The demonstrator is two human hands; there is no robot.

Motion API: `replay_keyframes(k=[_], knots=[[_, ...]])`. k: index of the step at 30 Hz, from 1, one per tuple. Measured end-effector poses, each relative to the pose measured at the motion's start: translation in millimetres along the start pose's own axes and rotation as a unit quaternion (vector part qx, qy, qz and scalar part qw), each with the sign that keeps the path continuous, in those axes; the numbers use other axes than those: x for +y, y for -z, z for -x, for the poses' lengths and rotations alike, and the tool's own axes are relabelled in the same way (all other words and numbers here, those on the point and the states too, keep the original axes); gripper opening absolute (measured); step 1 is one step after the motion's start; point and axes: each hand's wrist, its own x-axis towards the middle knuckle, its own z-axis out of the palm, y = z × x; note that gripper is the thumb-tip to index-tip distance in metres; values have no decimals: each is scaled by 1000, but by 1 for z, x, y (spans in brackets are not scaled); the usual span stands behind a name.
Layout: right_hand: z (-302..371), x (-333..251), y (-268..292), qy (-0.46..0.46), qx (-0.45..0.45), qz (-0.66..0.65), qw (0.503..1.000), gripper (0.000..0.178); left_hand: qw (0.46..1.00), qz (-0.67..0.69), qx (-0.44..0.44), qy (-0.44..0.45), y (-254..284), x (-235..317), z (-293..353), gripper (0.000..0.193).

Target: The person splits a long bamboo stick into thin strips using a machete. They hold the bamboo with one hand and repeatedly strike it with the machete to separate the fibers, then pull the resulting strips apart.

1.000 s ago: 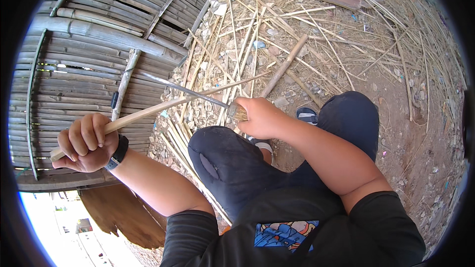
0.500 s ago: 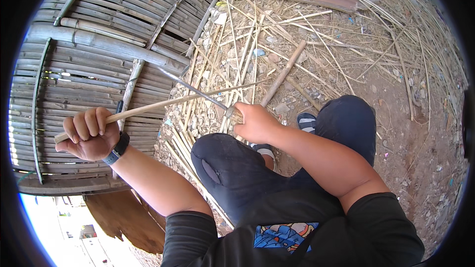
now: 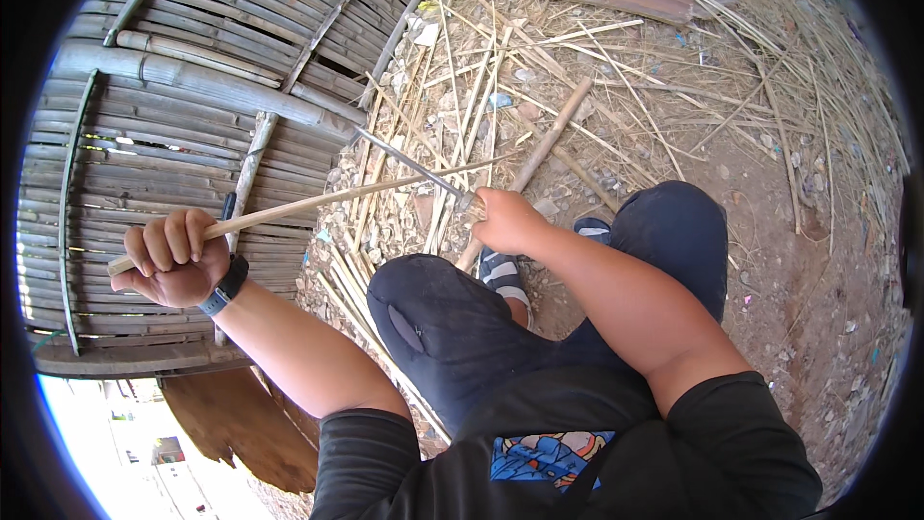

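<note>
Slatted bamboo wall [image 3: 154, 195] stands left of littered ground [image 3: 760, 241]. From the left hand [image 3: 173, 255], fingers curled around its thicker end, a pale stick [image 3: 318, 199] slants rightward, its thin tip well beyond the grip. Across it, nearer the tip, lies a blade [image 3: 397, 153], its handle closed in the right hand [image 3: 510, 223], beyond the knees [image 3: 423, 294].

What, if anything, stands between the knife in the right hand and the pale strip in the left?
Nothing visible does. The knife in the right hand crosses the pale strip, which the left hand grips near one end; whether knife and strip touch is unclear.
</note>
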Motion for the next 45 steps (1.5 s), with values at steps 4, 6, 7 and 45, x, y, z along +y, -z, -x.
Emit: replay_keyframes(k=[4, 6, 7, 45], knots=[[4, -9, -4, -22, 19, -19, 999, 43, 1000, 11, -12, 3, 3, -8, -1, 49], [12, -28, 7, 40, -22, -35, 998, 42, 999, 20, -38, 9, 3, -5, 0, 48], [13, -35, 9, 71, -44, -43, 996, 42, 999, 16, -40, 9, 1, -2, 0, 48], [10, -29, -1, 44, 5, -17, 999, 51, 998, -14, -54, -39, -12, -10, 12, 45]])
